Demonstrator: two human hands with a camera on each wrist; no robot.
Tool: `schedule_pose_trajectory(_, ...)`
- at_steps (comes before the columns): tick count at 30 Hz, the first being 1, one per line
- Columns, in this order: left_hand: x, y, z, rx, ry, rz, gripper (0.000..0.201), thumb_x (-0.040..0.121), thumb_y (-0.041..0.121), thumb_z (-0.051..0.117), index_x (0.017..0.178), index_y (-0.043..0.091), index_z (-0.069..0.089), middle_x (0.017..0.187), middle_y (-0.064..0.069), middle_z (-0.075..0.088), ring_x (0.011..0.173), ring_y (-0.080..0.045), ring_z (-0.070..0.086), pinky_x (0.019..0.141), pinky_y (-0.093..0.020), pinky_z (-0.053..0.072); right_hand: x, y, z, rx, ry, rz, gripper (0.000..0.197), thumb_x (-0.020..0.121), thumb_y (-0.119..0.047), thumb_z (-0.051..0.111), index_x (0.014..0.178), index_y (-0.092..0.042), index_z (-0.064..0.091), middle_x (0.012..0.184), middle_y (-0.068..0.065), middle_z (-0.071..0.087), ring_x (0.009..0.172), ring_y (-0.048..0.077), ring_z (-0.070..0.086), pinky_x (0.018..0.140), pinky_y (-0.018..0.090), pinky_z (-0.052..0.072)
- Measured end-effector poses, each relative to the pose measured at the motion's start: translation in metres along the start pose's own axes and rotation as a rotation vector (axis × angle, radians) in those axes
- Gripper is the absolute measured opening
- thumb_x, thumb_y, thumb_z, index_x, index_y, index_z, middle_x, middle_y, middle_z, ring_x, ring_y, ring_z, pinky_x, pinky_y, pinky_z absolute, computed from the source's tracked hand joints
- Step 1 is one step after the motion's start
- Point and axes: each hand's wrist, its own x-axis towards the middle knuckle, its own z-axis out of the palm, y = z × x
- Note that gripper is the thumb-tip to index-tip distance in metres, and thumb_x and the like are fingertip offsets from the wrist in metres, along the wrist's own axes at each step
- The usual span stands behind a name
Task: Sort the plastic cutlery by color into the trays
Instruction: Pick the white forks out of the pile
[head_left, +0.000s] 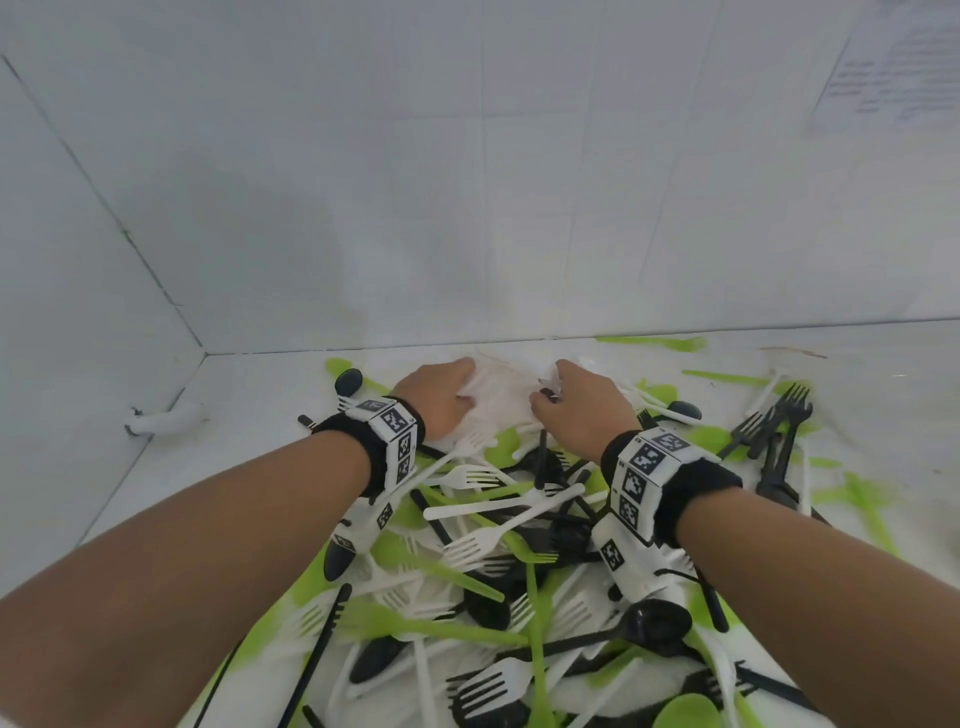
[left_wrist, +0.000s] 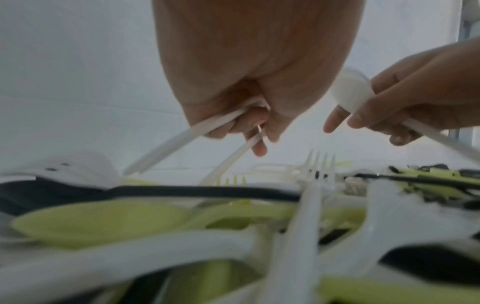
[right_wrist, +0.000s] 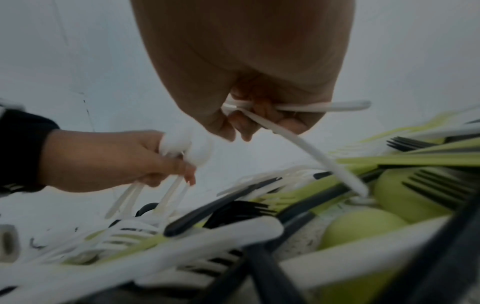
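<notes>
Arms: yours are bare from the frame edge to the wrists, no sleeves.
Left wristband (head_left: 382, 441): a black fabric band, with a white block on top carrying black-and-white square code tags.
Left camera housing (head_left: 358, 525): white, tagged, slung under your forearm at 7 o'clock from the band.
Right wristband (head_left: 670, 478): the same black band and tagged white block.
Right camera housing (head_left: 641, 564): white, tagged, at 7 o'clock below the band.

Tangled cutlery pile (head_left: 498, 545) crowds the middle; bare table (head_left: 218, 415) (seemingly clear) lies left
</notes>
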Motion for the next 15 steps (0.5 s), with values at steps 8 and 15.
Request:
schedule_pose_trajectory(8, -0.034, 0.019, -0.037, -0.152, 0.400, 0.150, 0.013, 0.097, 0.034, 0.039, 0.106, 0.025, 0.035, 0.094, -0.012, 0.068, 0.078, -0.034, 0.060, 0.067, -0.049, 0.053, -0.013, 0.015, -0.014, 0.033, 0.046, 0.024, 0.018, 0.097, -0.026, 0.045, 0.102, -0.017, 0.060, 0.094, 0.002, 0.066, 0.088, 0.028, 0.061, 0.074, 0.036, 0.048)
schedule_pose_trajectory(15, -0.079, 0.044, -0.030, -0.232, 0.375, 0.110, 0.012, 0.107, 0.027, 0.045, 0.109, 0.017, 0.038, 0.072, 0.003, 0.054, 0.054, -0.014, 0.052, 0.047, -0.016, 0.040, -0.004, 0.044, -0.033, -0.146, 0.014, 0.085, 0.031, 0.107, -0.032, 0.036, 0.108, -0.009, 0.056, 0.105, 0.009, 0.063, 0.093, 0.028, 0.057, 0.080, 0.034, 0.041)
